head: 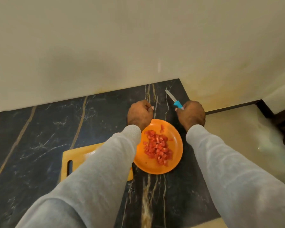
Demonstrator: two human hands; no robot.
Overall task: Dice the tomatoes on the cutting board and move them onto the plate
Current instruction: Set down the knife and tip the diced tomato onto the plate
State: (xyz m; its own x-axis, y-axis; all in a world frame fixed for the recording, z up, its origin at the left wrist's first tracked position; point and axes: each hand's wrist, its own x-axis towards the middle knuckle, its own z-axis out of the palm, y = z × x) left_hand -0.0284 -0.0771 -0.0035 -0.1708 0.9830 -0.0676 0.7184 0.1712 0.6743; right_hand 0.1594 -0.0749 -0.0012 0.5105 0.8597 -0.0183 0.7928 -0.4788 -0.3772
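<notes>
Right hand (191, 115), knife (174, 100); red tomato cubes (158, 148)

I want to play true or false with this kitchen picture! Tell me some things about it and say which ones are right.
1. The diced tomatoes lie on the orange plate. True.
2. The right hand holds a spoon. False: it grips a knife with a blue handle.
3. The plate sits on top of the cutting board. False: it sits on the dark countertop, to the right of the board.
4. The person wears grey sleeves. True.
</notes>
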